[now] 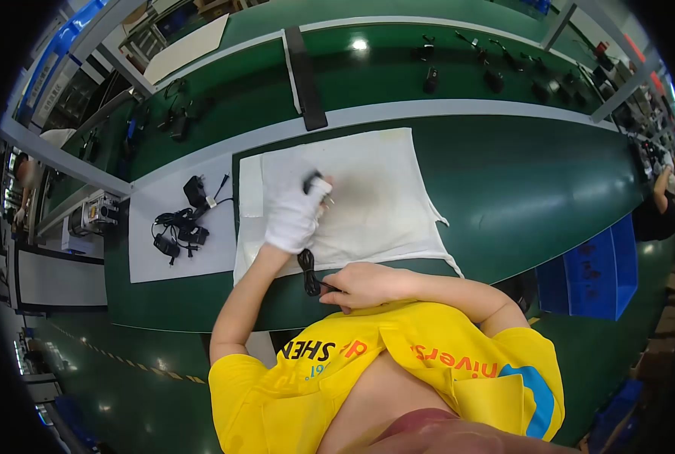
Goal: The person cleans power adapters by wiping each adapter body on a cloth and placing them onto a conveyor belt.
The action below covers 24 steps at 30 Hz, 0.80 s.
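Fingers of your left hand [290, 212] grip a black adapter [311, 181] over the white cloth [383, 181], those of your right hand [371, 286] pinch a bundled cord [308, 271] near its edge; a sharp tug could jerk the adapter loose.

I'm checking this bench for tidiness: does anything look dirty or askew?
Yes: the white cloth has a greyish-brown smudge near its middle, darker than the fabric around it, and its right edge slants unevenly, with corners poking out.
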### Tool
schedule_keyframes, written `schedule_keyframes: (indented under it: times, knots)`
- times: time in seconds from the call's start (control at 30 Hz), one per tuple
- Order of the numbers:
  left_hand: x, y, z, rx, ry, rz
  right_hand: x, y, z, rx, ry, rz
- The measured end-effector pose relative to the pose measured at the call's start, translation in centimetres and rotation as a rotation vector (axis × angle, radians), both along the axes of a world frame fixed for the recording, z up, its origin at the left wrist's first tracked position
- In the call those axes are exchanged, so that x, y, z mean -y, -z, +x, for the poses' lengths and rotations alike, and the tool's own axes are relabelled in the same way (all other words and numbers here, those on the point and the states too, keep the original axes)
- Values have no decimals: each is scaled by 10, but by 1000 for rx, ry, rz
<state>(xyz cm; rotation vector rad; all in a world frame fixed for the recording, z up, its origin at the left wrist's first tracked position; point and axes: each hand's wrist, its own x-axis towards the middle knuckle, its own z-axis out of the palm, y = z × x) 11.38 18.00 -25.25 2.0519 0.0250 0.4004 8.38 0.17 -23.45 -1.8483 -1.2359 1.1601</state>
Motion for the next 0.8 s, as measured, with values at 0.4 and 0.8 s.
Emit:
schedule_keyframes:
  times: [0.4, 0.8]
  knots:
    - [-27, 18, 26, -67, 177, 927, -6, -12, -5, 259, 63, 160]
    - [-3, -173, -131, 1266, 63, -262, -22, -60, -18, -51, -343, 867]
